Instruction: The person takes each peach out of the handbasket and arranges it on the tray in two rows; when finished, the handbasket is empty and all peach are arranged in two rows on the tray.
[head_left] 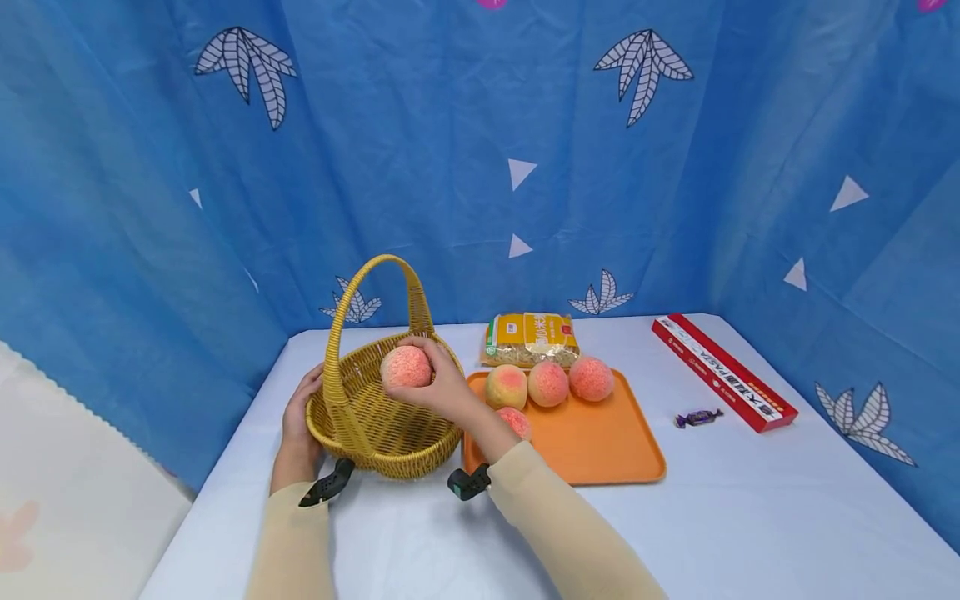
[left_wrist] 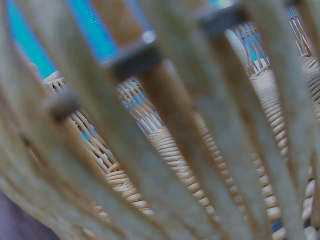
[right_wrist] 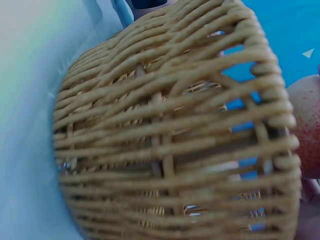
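Observation:
A peach (head_left: 406,367) with a pink, speckled skin is in my right hand (head_left: 442,385), gripped between thumb and fingers over the wicker basket (head_left: 423,468). The same peach (right_wrist: 306,122) shows at the right edge of the right wrist view, beside the basket's rim. My left hand (head_left: 298,421) holds the basket's left side near the base of its tall handle; its thumb is hidden. Woven strands of the basket (left_wrist: 175,150) fill the left wrist view. Several more peaches (head_left: 548,384) lie on an orange tray (head_left: 600,454), one partly behind my right wrist.
Behind the tray lies a yellow bag of pasta (head_left: 531,337). A long red pasta box (head_left: 723,371) is at the far right, with a small purple wrapped candy (head_left: 698,418) to its left. Blue curtains (head_left: 450,167) rise behind the white table (head_left: 750,517).

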